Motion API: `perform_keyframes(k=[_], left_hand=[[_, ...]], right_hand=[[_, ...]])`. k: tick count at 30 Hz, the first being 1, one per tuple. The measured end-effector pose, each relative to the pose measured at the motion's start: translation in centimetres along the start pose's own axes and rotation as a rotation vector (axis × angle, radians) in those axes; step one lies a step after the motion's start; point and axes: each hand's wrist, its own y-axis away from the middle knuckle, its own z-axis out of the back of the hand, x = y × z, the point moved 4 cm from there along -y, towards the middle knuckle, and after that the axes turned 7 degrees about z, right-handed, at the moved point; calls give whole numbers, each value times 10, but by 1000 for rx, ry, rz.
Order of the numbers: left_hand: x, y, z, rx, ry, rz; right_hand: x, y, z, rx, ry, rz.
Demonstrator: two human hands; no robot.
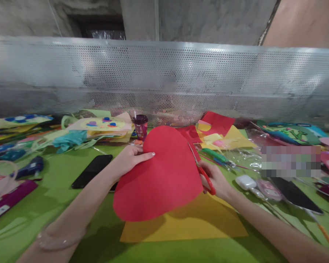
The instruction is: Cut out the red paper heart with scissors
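A person's left hand point(133, 156) pinches the upper left edge of a large red paper heart point(160, 175), fingers closed over it, holding it tilted above a yellow sheet point(197, 224) on a green table point(57, 197). The right hand point(215, 179) grips red-handled scissors point(201, 170), fingers curled through the handles, blades meeting the heart's right edge. No writing is legible; a small dark cup point(140, 126) has unreadable print. A black phone point(92, 170) lies just left of the left wrist. Open table shows in front; paper scraps point(219, 137) crowd the far side
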Motion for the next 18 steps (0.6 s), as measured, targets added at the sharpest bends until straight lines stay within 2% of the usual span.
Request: perform_keyframes(k=[6,10,15,18], left_hand=[[1,-3,1,-28,60,-12],[1,-7,6,-85,147,-68],[-1,-12,13,-183,241,-281],[-6,-7,13,-169,217,-447]], right_hand=[[1,-3,5,-118,-68,-28],[-5,-11,13,-173,-182,-65],[-20,-16,15,-81,-316,-220],[-24,-12,7,40,-379,-313]])
